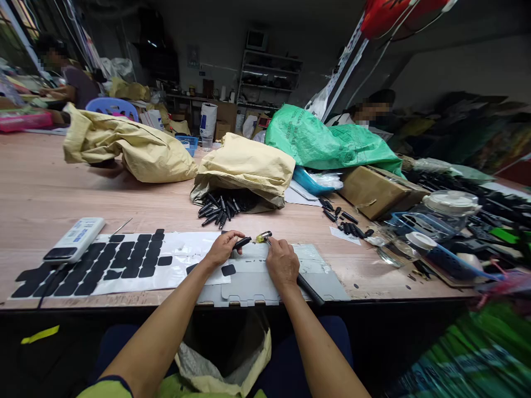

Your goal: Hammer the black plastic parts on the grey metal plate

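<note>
My left hand [223,250] is closed around a short black cylindrical piece [242,242], whose end points right. My right hand [282,264] grips a small hammer with a black handle [310,289]; its yellow and metal head [263,236] is just right of the black piece, apart from it. Both hands are over a grey board [327,279] at the table's front edge. White backing sheets [178,249] with rows of black rounded patches [133,260] lie to the left. A pile of similar black pieces [219,210] spills from a cream sack [249,163].
A white device [77,239] stands at left. Another cream sack [136,146], a green sack [327,138] and a cardboard box [375,190] line the back. Jars and a blue basket [448,262] crowd the right. An open sack [261,354] is below the edge. Two people sit beyond.
</note>
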Motion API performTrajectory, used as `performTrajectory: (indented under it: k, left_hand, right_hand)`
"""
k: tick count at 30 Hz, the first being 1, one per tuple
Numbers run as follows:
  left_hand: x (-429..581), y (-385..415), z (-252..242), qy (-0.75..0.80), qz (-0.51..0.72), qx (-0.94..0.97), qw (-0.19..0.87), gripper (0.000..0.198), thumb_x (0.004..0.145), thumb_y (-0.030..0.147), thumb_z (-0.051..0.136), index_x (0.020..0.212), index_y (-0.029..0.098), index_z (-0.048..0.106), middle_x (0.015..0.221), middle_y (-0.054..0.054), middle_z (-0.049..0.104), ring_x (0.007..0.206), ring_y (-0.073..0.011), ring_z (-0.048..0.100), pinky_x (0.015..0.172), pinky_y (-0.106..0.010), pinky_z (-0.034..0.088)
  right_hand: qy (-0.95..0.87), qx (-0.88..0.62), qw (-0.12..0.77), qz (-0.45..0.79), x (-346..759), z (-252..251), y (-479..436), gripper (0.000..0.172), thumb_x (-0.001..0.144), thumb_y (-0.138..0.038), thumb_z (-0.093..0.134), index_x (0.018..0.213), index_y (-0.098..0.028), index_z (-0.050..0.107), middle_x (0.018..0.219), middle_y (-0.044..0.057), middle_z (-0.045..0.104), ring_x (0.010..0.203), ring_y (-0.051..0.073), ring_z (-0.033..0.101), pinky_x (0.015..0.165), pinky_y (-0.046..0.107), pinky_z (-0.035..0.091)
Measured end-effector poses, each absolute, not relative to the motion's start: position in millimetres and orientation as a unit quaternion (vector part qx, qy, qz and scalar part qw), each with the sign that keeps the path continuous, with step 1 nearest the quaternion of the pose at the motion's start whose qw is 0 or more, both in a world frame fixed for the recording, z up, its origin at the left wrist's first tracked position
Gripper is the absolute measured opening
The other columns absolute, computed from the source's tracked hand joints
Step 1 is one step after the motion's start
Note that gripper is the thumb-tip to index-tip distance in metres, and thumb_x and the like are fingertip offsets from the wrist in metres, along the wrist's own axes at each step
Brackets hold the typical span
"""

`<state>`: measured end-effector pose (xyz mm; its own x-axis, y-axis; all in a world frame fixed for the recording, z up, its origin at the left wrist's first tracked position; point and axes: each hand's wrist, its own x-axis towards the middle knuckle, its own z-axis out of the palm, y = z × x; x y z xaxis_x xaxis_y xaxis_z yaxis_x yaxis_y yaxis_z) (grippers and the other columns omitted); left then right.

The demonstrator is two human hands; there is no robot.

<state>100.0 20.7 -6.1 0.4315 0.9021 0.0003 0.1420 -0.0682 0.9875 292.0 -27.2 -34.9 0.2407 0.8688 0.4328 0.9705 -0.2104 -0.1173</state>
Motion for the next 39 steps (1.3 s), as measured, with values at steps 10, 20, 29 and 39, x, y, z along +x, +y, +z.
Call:
performTrajectory:
  k: [10,20,29,39]
  left_hand:
    - [102.9,20.6,-13.3,0.441,0.302,0.681,0.5,0.032,0.093,0.029,0.036,0.11,0.019,0.061,0.066,0.0,0.064,0.07,-0.018,0.064,0.07,-0.029,0.048]
    - [106.6,21.4,-30.5,0.424,0.379,0.778,0.269,0.017,0.092,0.023,0.049,0.085,0.02,0.064,0.08,-0.002,0.066,0.076,-0.0162,0.06,0.073,-0.027,0.045]
    - [109.4,18.5,-35.4,0.459,0.361,0.795,0.164,0.012,0.09,0.018,0.055,0.094,0.022,0.065,0.088,-0.002,0.061,0.082,-0.0172,0.058,0.074,-0.028,0.047]
    - [107.1,12.3,-22.6,0.416,0.354,0.82,0.171,0.032,0.074,0.024,0.071,0.105,0.02,0.062,0.098,-0.005,0.059,0.093,-0.0222,0.056,0.083,-0.035,0.048]
  right_hand:
    - [-0.602,-0.764,0.19,-0.135,292.7,-35.0,-27.4,0.03,0.093,-0.018,0.048,0.116,-0.023,0.066,0.094,0.007,0.064,0.085,0.019,0.052,0.067,0.029,0.031]
    - [-0.597,-0.768,0.194,-0.124,291.2,-33.8,-26.9,0.031,0.093,-0.017,0.047,0.117,-0.022,0.066,0.094,0.007,0.064,0.084,0.019,0.052,0.066,0.03,0.031]
    - [-0.596,-0.772,0.186,-0.117,291.2,-32.9,-27.2,0.032,0.094,-0.017,0.047,0.118,-0.023,0.065,0.095,0.006,0.064,0.086,0.02,0.052,0.067,0.03,0.032]
    - [-0.598,-0.77,0.189,-0.117,291.4,-34.0,-27.3,0.032,0.094,-0.019,0.045,0.119,-0.023,0.065,0.095,0.007,0.063,0.087,0.02,0.051,0.069,0.03,0.032]
